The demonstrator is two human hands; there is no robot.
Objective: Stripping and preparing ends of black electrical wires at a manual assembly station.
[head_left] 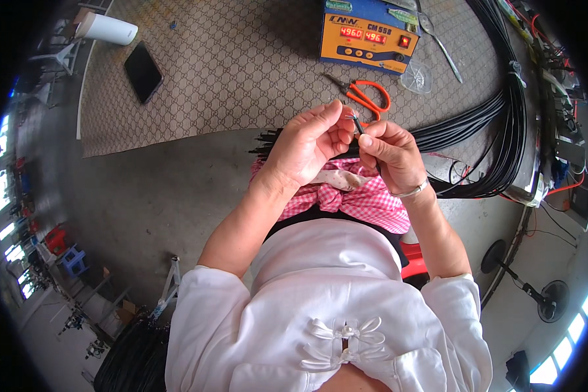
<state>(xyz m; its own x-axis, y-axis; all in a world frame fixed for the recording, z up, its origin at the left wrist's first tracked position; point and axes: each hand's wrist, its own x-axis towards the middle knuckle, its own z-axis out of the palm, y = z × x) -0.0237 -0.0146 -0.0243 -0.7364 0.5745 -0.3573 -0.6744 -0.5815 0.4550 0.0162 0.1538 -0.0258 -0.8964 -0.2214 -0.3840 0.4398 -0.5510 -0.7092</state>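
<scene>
Left hand (310, 140) first: its thumb and fingers curl in close around the tip of a thin black cable (359, 127), but I honestly can't tell if they're pinching the wires or just sitting beside them. The cable's right between the two hands, over the lap. It runs on a slant, tip up and left, body down and right, with a few fine bare-looking wires poking out at the end. That tip is just right of the left fingertips, so the left hand is the nearer one to the wires. Scissors (353, 87) with orange handles lie on the surface (222, 85) just beyond the tip, handles toward the hands. Next along, the right hand (392, 153) has the cable's body pinched between thumb and fingers, a bit below the tip. Farther right there's a big bundle of black cables (467, 130) curving along the surface.
</scene>
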